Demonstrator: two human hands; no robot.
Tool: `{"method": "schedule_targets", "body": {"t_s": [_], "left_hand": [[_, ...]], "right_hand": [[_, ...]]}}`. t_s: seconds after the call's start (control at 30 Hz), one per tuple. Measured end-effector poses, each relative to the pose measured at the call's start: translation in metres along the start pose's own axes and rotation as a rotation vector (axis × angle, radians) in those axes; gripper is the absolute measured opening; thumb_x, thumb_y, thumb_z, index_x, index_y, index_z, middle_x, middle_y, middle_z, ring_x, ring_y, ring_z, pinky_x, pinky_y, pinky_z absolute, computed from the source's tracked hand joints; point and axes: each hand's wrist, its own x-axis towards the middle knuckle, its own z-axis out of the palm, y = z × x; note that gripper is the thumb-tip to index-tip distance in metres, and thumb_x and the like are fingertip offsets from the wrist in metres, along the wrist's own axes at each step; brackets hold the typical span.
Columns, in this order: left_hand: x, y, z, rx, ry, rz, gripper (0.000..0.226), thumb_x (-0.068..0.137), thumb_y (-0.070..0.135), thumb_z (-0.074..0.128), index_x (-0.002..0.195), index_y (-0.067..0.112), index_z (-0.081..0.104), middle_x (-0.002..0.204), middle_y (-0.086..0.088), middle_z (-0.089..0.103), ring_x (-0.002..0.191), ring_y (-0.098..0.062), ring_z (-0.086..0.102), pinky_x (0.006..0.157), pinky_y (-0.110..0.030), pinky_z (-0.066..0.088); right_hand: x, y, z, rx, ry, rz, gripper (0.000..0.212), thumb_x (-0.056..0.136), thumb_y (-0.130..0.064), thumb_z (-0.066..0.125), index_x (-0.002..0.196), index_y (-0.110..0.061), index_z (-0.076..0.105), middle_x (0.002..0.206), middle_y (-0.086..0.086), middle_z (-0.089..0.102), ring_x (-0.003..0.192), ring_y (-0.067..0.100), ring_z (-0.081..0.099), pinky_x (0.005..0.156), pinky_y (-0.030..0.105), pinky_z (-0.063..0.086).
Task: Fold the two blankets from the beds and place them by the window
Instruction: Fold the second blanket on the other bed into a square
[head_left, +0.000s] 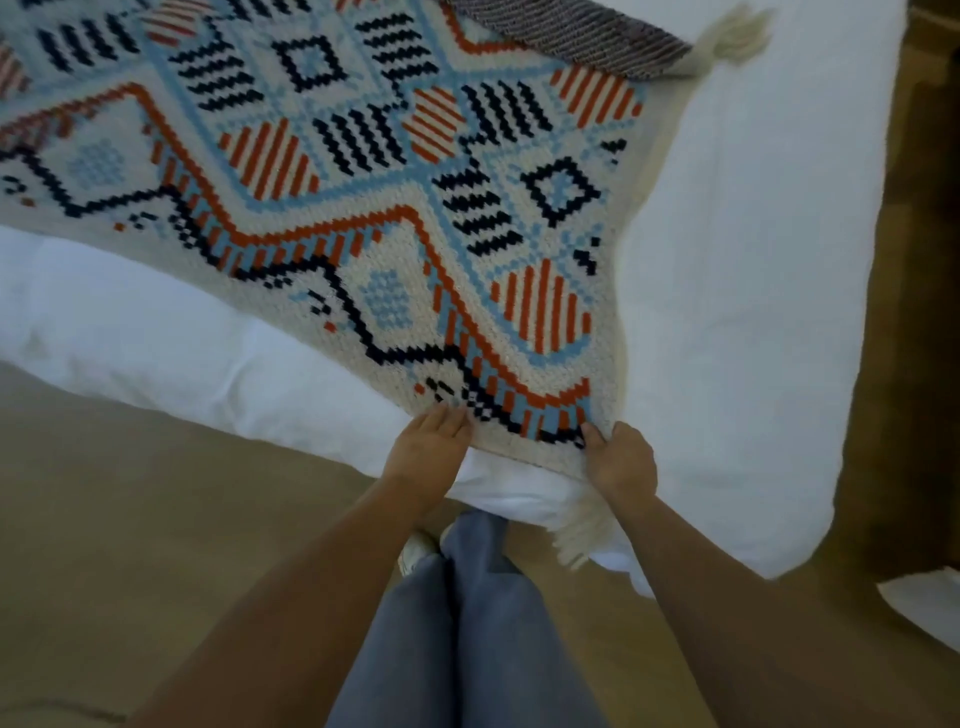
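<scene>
Head view, patterned blanket (363, 208): spread over the white bed (737, 270), filling the upper left and centre; its near corner sits at lower centre, where a cream tassel (574, 535) hangs.
Left hand (428, 441): fingers fairly straight, lying on the blanket's near edge; thumb hidden.
Right hand (621, 460): thumb on top, fingers apparently tucked beneath, pinching the corner.
Upper right: dark striped fabric (571, 31) overlaps the blanket's far edge.
</scene>
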Motion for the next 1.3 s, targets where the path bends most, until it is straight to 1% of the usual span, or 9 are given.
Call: {"method": "schedule_targets", "body": {"t_s": [0.17,0.4,0.63,0.83,0.93,1.0,1.1,1.23,1.3], "left_hand": [[-0.004,0.013,-0.001,-0.048,0.010,-0.082,0.063,0.090,0.012,0.040,0.147,0.010,0.014,0.157,-0.009,0.010,0.143,-0.028,0.009,0.116,-0.039,0.009],[0.014,0.020,-0.041,-0.130,0.076,-0.095,0.050,0.096,0.018,0.035,0.145,0.013,0.025,0.154,-0.006,0.023,0.140,-0.023,0.023,0.114,-0.039,0.017],[0.105,0.037,-0.117,-0.114,0.155,-0.109,0.045,0.097,0.024,0.034,0.140,0.011,0.031,0.147,-0.008,0.034,0.131,-0.024,0.036,0.108,-0.039,0.030],[0.231,0.070,-0.186,-0.282,0.294,-0.167,0.053,0.097,0.031,0.034,0.145,0.011,0.023,0.154,-0.006,0.022,0.139,-0.021,0.023,0.113,-0.037,0.022],[0.293,0.083,-0.215,-0.263,0.284,-0.178,0.065,0.093,0.041,0.042,0.145,0.009,0.020,0.154,-0.009,0.021,0.141,-0.024,0.019,0.114,-0.041,0.020],[0.321,0.087,-0.223,-0.205,0.196,-0.205,0.078,0.089,0.050,0.048,0.147,0.012,0.011,0.156,-0.010,0.011,0.143,-0.028,0.009,0.114,-0.045,0.014],[0.348,0.086,-0.221,-0.186,0.095,-0.270,0.085,0.088,0.052,0.047,0.148,0.015,-0.002,0.157,-0.010,-0.006,0.144,-0.032,-0.006,0.114,-0.051,0.008],[0.361,0.083,-0.213,-0.140,0.149,-0.290,0.063,0.099,0.036,0.028,0.148,0.010,-0.002,0.157,-0.012,-0.001,0.144,-0.033,0.002,0.113,-0.053,0.014],[0.365,0.079,-0.215,-0.126,0.133,-0.302,0.055,0.101,0.030,0.026,0.148,0.010,0.003,0.158,-0.010,0.004,0.144,-0.032,0.006,0.113,-0.050,0.015]], "right_hand": [[-0.003,-0.004,0.002,0.090,0.039,0.007,0.039,0.088,-0.040,0.055,0.105,-0.005,0.050,0.095,0.008,0.055,0.091,0.028,0.056,0.071,0.031,0.041],[0.020,-0.004,-0.028,0.247,0.057,0.014,0.032,0.085,-0.042,0.057,0.096,-0.016,0.041,0.076,-0.008,0.045,0.065,0.004,0.043,0.049,0.021,0.029],[0.110,-0.055,-0.083,0.336,0.073,-0.044,0.046,0.087,-0.045,0.054,0.114,-0.008,0.049,0.097,0.001,0.051,0.085,0.017,0.048,0.073,0.028,0.036],[0.221,-0.116,-0.134,0.393,0.001,-0.104,0.049,0.087,-0.043,0.055,0.121,-0.009,0.047,0.100,0.000,0.050,0.092,0.018,0.050,0.080,0.027,0.037],[0.277,-0.153,-0.158,0.375,0.018,-0.171,0.064,0.084,-0.035,0.063,0.135,-0.010,0.034,0.116,0.009,0.052,0.111,0.027,0.052,0.093,0.031,0.039],[0.310,-0.173,-0.172,0.258,0.148,-0.280,0.078,0.081,-0.030,0.067,0.143,-0.012,0.023,0.138,0.016,0.038,0.127,0.031,0.039,0.105,0.038,0.032],[0.351,-0.201,-0.187,-0.146,0.369,-0.610,0.080,0.081,-0.028,0.065,0.146,-0.019,0.021,0.150,0.019,0.021,0.136,0.036,0.022,0.108,0.049,0.024],[0.394,-0.230,-0.192,-0.558,0.357,-0.864,0.047,0.086,-0.029,0.056,0.130,-0.017,0.046,0.151,0.014,0.026,0.141,0.032,0.016,0.109,0.053,0.012],[0.406,-0.242,-0.197,-0.625,0.316,-1.010,0.028,0.086,-0.018,0.052,0.111,-0.007,0.057,0.139,0.017,0.043,0.134,0.032,0.032,0.107,0.053,0.016]]}}
